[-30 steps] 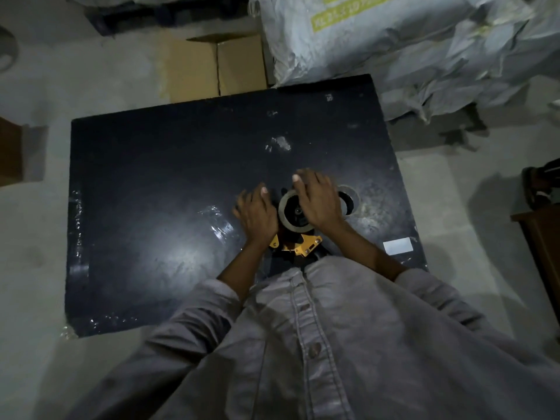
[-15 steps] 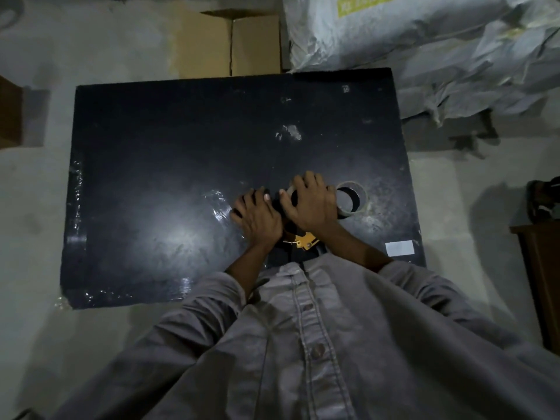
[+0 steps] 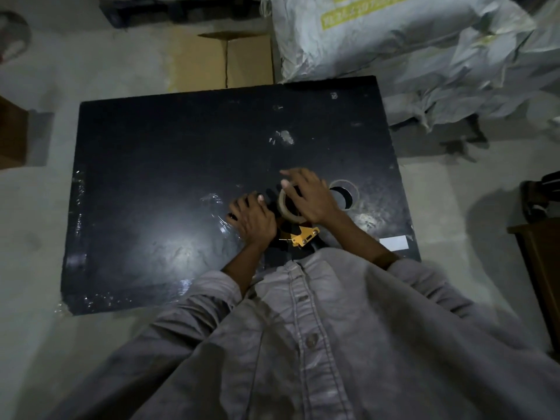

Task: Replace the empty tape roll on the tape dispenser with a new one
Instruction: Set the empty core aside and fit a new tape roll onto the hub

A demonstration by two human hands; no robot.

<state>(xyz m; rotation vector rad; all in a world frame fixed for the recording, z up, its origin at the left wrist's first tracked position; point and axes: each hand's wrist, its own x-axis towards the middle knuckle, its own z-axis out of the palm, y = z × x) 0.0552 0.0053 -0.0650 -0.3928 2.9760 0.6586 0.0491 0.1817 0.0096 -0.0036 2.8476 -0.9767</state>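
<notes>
On the black table top [image 3: 157, 165] lies a tape dispenser [image 3: 303, 236] with a yellow metal plate; most of its black body is hidden under my hands. My left hand [image 3: 253, 219] grips the dispenser's left side, fingers curled over it. A beige tape roll [image 3: 284, 206] stands tilted on edge over the dispenser, and my right hand [image 3: 310, 198] holds it from above and from the right. A thin cardboard ring [image 3: 345, 194] lies flat on the table just right of my right hand.
A white label [image 3: 393, 242] is stuck near the table's right front corner. Cardboard box [image 3: 224, 60] and large grey sacks [image 3: 394, 40] stand on the floor behind the table. A dark wooden piece [image 3: 542, 268] stands at the right edge.
The tape roll lay flat on the dispenser a second ago and now stands tilted on edge under my right hand. My left hand stays on the dispenser. The view has shifted slightly.
</notes>
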